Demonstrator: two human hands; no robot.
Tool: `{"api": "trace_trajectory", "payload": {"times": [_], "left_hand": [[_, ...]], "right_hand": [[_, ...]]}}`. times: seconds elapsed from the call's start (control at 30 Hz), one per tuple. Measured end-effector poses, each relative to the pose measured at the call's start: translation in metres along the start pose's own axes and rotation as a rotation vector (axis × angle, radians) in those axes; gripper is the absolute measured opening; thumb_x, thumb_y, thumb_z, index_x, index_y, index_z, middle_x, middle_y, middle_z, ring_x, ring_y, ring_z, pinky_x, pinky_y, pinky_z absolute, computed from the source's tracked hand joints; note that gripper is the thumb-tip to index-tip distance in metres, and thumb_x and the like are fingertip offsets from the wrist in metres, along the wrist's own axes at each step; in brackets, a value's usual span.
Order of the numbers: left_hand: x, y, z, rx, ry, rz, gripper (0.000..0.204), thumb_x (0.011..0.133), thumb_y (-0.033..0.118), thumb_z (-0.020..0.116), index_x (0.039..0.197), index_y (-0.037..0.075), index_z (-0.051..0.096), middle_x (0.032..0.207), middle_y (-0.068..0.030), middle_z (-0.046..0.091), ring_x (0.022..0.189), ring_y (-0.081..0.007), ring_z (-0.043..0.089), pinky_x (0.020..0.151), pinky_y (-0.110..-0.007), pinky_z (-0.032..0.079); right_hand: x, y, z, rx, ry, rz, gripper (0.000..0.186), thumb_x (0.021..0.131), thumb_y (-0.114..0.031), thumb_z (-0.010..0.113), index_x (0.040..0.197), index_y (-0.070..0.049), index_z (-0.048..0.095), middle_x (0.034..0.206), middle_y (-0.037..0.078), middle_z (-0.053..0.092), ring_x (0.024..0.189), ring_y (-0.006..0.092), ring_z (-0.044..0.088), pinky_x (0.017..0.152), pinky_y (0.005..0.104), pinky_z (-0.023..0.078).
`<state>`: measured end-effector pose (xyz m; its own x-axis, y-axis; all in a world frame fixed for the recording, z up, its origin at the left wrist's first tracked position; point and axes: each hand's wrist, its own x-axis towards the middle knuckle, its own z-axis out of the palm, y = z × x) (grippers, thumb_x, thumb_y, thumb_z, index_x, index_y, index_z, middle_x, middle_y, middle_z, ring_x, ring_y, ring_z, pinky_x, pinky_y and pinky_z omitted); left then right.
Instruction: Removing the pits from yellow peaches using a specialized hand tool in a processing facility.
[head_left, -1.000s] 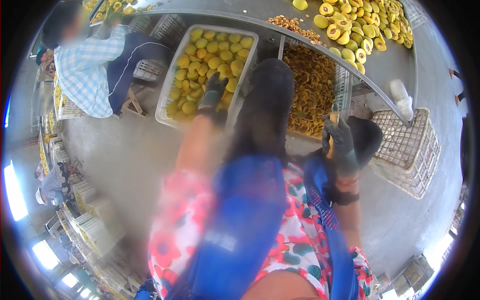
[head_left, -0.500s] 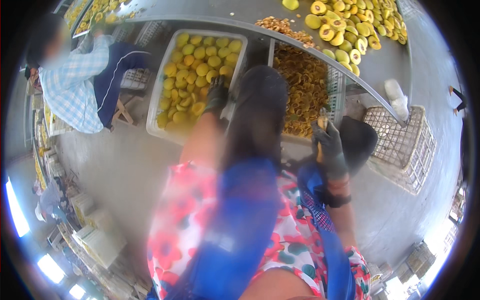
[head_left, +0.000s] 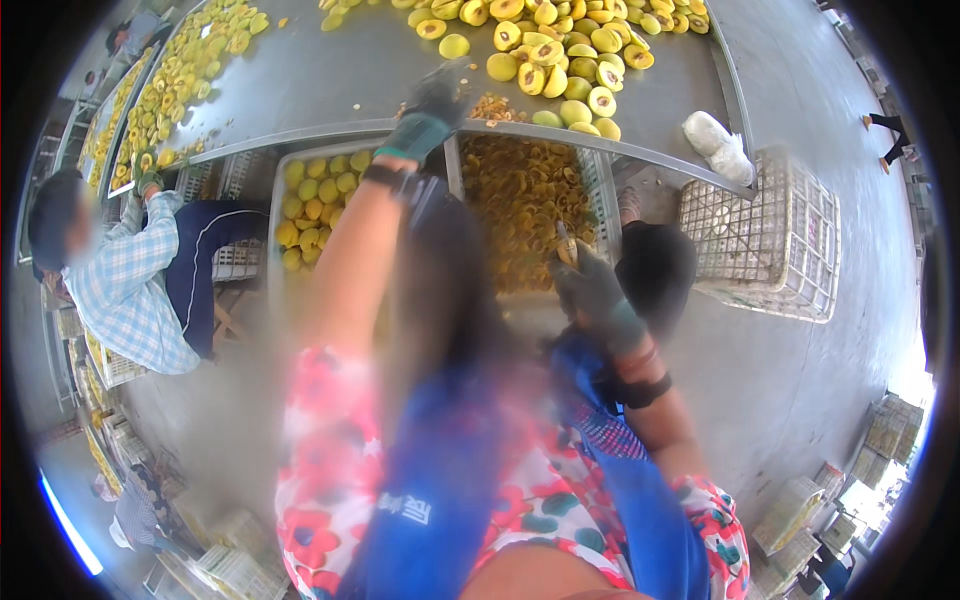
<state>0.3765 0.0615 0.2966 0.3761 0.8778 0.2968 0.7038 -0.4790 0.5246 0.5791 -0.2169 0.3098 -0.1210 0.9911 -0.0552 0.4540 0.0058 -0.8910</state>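
My left hand (head_left: 432, 110), in a dark glove, is over the near edge of the metal table (head_left: 330, 75), beside a small heap of orange-brown scraps (head_left: 495, 108). Motion smears its fingers, so I cannot see whether anything is in them. My gloved right hand (head_left: 597, 295) is closed around a slim tool with a tan handle (head_left: 567, 245); its working end is unclear. That hand is at the near right corner of a crate of brown, curled scraps (head_left: 520, 200). Halved yellow peaches (head_left: 555, 50) lie heaped on the table beyond my left hand.
A pale crate of yellow peaches (head_left: 325, 190) stands left of my knee, partly behind my left arm. At right are an upturned white lattice crate (head_left: 765, 240) and a white wrapped bundle (head_left: 715, 140) on the table corner. A person in a checked shirt (head_left: 135, 285) sits at left.
My left hand has moved from the peach crate up and over the table edge. My right hand still grips the tool. The view has shifted, showing more of the table.
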Motion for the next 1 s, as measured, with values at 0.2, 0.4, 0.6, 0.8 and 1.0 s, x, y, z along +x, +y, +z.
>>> {"api": "trace_trajectory", "payload": {"times": [0.2, 0.4, 0.6, 0.8, 1.0], "left_hand": [[0.081, -0.023, 0.107, 0.155, -0.119, 0.077, 0.058, 0.086, 0.029, 0.056, 0.138, 0.010, 0.038, 0.136, -0.0168, 0.046, 0.126, -0.0309, 0.044, 0.106, -0.038, 0.035], [0.084, -0.006, 0.126, 0.017, -0.444, -0.120, 0.066, 0.076, 0.037, 0.069, 0.130, 0.006, 0.045, 0.127, -0.0200, 0.052, 0.120, -0.0322, 0.048, 0.098, -0.040, 0.041], [0.045, 0.049, 0.085, -0.312, -0.190, -0.261, 0.064, 0.075, 0.034, 0.073, 0.123, 0.000, 0.049, 0.116, -0.0173, 0.059, 0.105, -0.0276, 0.058, 0.089, -0.035, 0.046], [-0.026, 0.113, -0.006, -0.944, -0.300, -0.374, 0.053, 0.079, 0.023, 0.069, 0.120, -0.003, 0.048, 0.107, -0.0127, 0.060, 0.091, -0.0156, 0.059, 0.078, -0.027, 0.050], [-0.096, 0.165, -0.038, -1.012, -0.172, -0.297, 0.041, 0.081, 0.017, 0.067, 0.114, -0.001, 0.049, 0.104, -0.0091, 0.058, 0.092, -0.0130, 0.058, 0.078, -0.025, 0.050]], "right_hand": [[-0.010, 0.012, -0.002, -0.089, 0.037, -0.203, 0.029, 0.090, -0.011, 0.051, 0.115, 0.004, 0.054, 0.057, 0.001, 0.047, 0.047, 0.0106, 0.046, 0.048, 0.0248, 0.040], [-0.011, 0.021, -0.018, 0.159, -0.141, 0.176, 0.029, 0.082, -0.014, 0.055, 0.107, -0.002, 0.060, 0.088, 0.003, 0.051, 0.077, 0.0162, 0.049, 0.066, 0.0330, 0.041], [-0.005, 0.037, -0.011, -0.102, -0.060, 0.102, 0.020, 0.085, -0.013, 0.053, 0.103, -0.006, 0.058, 0.086, 0.002, 0.053, 0.068, 0.0141, 0.051, 0.057, 0.0267, 0.042], [0.010, -0.006, -0.017, -0.186, 0.148, 0.016, 0.019, 0.082, -0.014, 0.055, 0.099, -0.005, 0.056, 0.092, 0.017, 0.064, 0.075, 0.0331, 0.062, 0.065, 0.0386, 0.049], [0.006, -0.047, -0.017, 0.256, 0.262, 0.114, 0.024, 0.081, -0.017, 0.062, 0.097, -0.001, 0.054, 0.078, 0.021, 0.061, 0.077, 0.0398, 0.061, 0.066, 0.0425, 0.047]]}}
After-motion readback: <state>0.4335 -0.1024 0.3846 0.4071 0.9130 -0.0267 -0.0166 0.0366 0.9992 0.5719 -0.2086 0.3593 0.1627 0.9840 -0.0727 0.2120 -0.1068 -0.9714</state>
